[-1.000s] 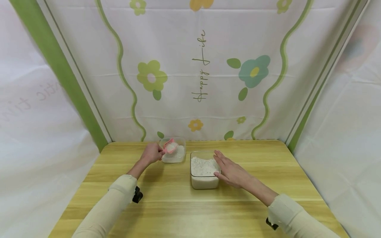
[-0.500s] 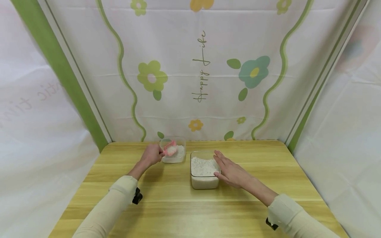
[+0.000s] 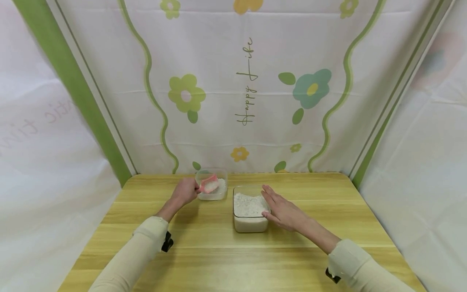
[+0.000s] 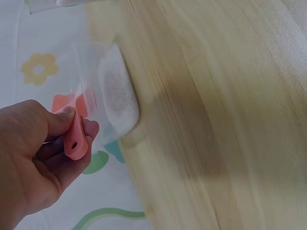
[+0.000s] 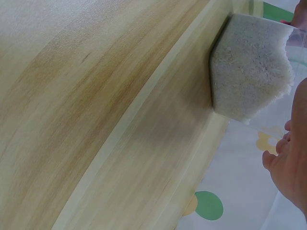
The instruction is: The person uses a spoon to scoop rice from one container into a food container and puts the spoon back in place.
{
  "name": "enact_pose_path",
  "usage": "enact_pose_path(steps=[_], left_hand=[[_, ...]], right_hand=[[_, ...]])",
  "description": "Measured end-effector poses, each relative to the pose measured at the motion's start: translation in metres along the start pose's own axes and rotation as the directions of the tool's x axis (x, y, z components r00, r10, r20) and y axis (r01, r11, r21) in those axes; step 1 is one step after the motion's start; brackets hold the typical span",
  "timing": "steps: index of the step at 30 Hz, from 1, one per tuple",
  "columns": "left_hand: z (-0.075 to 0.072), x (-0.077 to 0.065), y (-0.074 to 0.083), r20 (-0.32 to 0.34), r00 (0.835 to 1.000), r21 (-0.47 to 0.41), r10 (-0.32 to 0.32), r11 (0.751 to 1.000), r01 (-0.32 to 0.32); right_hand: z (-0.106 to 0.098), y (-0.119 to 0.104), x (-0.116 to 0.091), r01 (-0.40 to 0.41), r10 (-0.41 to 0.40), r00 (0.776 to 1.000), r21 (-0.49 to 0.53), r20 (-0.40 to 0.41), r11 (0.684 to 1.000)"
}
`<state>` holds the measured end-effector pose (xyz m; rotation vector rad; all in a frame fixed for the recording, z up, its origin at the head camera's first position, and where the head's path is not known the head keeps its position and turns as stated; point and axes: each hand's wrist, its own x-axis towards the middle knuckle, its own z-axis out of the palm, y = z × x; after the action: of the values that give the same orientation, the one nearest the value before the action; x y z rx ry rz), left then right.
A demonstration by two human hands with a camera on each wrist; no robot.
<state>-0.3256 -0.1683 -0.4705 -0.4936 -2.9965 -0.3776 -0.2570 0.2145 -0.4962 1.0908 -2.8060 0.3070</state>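
Observation:
My left hand (image 3: 185, 190) pinches the handle of a pink scoop (image 4: 76, 139) between thumb and fingers. The scoop's head, with white rice in it, is over a small clear plastic container (image 3: 200, 197) at the back of the table. White rice (image 4: 116, 91) lies in the bottom of that container. To its right stands a larger clear square container (image 3: 251, 225), well filled with rice (image 5: 252, 62). My right hand (image 3: 286, 211) rests against this container's right rim with fingers extended. In the right wrist view, that hand is partly cut off by the frame edge.
Both containers stand on a wood-grain table (image 3: 226, 259). A white curtain (image 3: 219, 129) with printed flowers hangs directly behind the table's back edge. More white cloth with green bands encloses the left and right sides.
The scoop has turned a little in my left hand's grip and sits slightly lower over the small container. My right hand and the large container have kept their places.

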Motion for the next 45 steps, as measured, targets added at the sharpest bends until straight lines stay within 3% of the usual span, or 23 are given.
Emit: enact_pose_path(steps=[6, 15, 25, 29, 38, 45], left_hand=[[-0.001, -0.001, 0.0, -0.017, 1.0, 0.019, 0.003, 1.0, -0.003], [-0.002, -0.004, 0.001, -0.073, 0.995, 0.087, 0.068, 0.994, -0.062], [-0.004, -0.008, 0.0, -0.079, 0.995, 0.15, 0.06, 0.988, -0.048], [-0.004, -0.009, 0.0, -0.104, 0.99, 0.191, 0.091, 0.979, -0.07], [0.0, -0.01, 0.0, -0.146, 0.969, 0.364, 0.198, 0.922, -0.134], [0.005, -0.011, -0.001, -0.229, 0.918, 0.513, 0.324, 0.842, -0.169]], right_hand=[[0.001, 0.001, 0.0, 0.001, -0.001, 1.0, 0.006, -0.005, 1.0], [0.002, 0.002, 0.0, 0.002, -0.002, 1.0, 0.0, -0.009, 1.0], [0.002, 0.001, 0.0, 0.007, -0.007, 1.0, -0.015, -0.011, 1.0], [-0.001, 0.0, 0.001, -0.002, 0.001, 1.0, -0.007, -0.003, 1.0], [-0.001, 0.002, 0.001, 0.01, -0.01, 1.0, -0.028, 0.01, 1.0], [-0.001, 0.002, 0.002, 0.017, -0.017, 1.0, -0.035, 0.002, 0.999]])
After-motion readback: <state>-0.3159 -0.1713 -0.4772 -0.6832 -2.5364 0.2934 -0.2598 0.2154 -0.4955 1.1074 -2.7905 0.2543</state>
